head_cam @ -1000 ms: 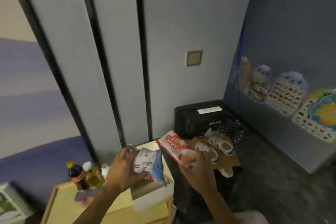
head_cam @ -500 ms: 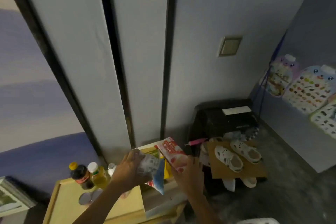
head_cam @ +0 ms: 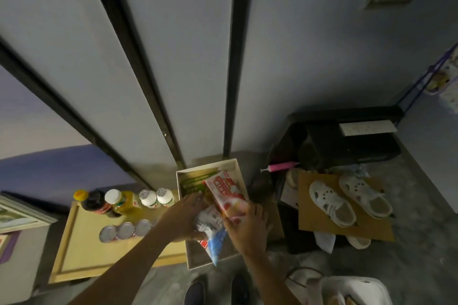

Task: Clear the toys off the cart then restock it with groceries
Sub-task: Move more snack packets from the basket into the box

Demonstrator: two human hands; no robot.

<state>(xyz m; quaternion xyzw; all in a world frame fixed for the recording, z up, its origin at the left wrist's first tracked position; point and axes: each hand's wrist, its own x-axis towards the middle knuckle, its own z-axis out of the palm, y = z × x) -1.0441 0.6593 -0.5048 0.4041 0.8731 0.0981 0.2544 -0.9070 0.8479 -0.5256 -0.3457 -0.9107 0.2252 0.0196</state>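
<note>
A pale wooden cart top (head_cam: 81, 252) sits low at the left, with several bottles (head_cam: 116, 202) along its far edge and three cans (head_cam: 125, 230) in a row. To its right stands an open white box (head_cam: 235, 168) with groceries inside. My left hand (head_cam: 183, 218) grips a white and blue packet (head_cam: 213, 233) over the box. My right hand (head_cam: 247, 228) holds a red and white snack pack (head_cam: 226, 192) that leans up over the box. Both hands are close together above the box's middle.
A black appliance (head_cam: 347, 138) stands on the floor at the right. In front of it lies cardboard (head_cam: 319, 220) with a pair of white sandals (head_cam: 332, 203). A pink pump (head_cam: 282, 167) lies by the box. A white bag (head_cam: 352, 290) sits at the bottom right. My shoes (head_cam: 195, 292) show below.
The view has tilted down and the hands now sit lower over the open box, still holding the two packets. The cans and more bottles on the cart have come into sight.
</note>
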